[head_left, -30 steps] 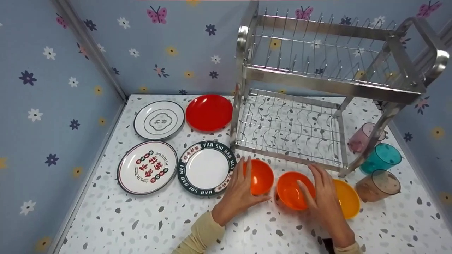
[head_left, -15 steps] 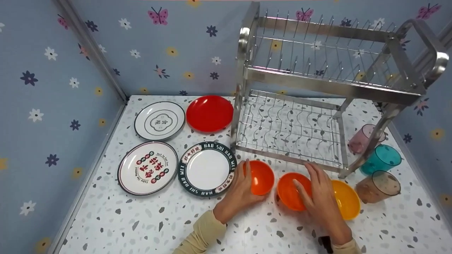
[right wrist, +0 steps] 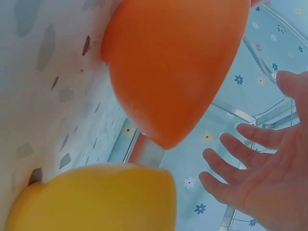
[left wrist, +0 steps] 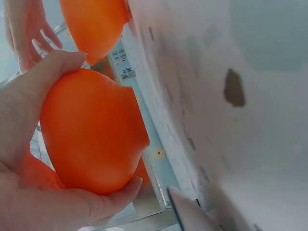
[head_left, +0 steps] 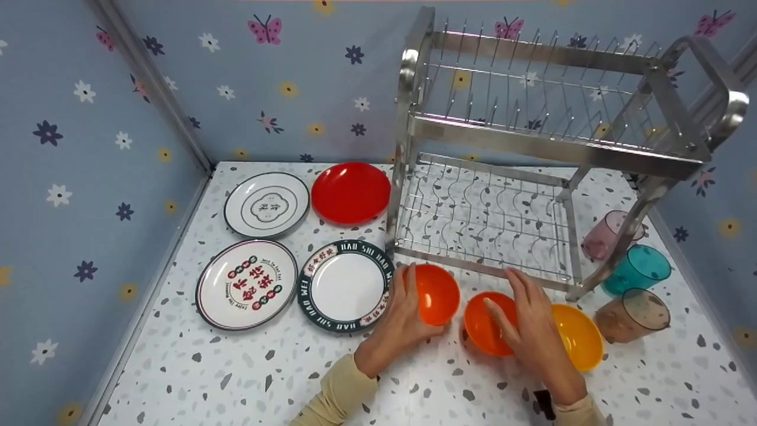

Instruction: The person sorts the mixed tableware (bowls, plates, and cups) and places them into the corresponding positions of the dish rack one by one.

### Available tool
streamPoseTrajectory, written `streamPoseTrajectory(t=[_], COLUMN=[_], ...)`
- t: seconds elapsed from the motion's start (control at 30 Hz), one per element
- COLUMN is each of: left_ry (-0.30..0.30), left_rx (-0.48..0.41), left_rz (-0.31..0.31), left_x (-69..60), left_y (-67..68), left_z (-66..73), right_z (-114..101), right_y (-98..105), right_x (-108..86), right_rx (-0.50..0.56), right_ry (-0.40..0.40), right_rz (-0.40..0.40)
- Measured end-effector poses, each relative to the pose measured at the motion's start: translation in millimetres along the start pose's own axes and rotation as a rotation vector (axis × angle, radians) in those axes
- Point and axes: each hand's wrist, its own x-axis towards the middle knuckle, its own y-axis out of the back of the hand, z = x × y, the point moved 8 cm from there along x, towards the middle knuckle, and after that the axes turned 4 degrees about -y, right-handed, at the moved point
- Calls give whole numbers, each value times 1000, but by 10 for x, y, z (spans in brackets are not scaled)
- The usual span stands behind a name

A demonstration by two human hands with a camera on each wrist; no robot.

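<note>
Left orange bowl (head_left: 439, 296) is gripped in the left hand (head_left: 401, 316); the right orange bowl (head_left: 480, 331) is overhung, untouched, by the spread right hand (head_left: 535, 331).

- Left orange bowl (head_left: 439, 294): plain, round and glossy inside, mouth upward, gripped in the left hand (head_left: 402, 322), its foot clear of the table (head_left: 207, 378).
- Right orange bowl (head_left: 488, 325): plain and matching in colour, upright, foot on the table, near the other but apart from it.
</note>
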Motion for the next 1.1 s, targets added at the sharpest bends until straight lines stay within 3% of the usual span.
streamPoseTrajectory(t=[0.23, 0.47, 0.6, 0.87, 1.1], left_ry=[-115, -143, -196, -294, -388], left_rx=[62, 73, 80, 17, -58], left_rz=[69, 45, 54, 53, 136], left_x=[47, 52, 51, 35, 27], left_y=[144, 227, 261, 254, 292], left_z=[228, 417, 532, 650, 699], right_z=[-158, -312, -375, -480, -492], right_y=[-2, -33, -67, -137, -121], right_x=[62, 127, 150, 167, 179], right_rx=[12, 51, 83, 300, 467], right_ry=[100, 144, 158, 195, 211], right_rz=[38, 13, -15, -120, -102])
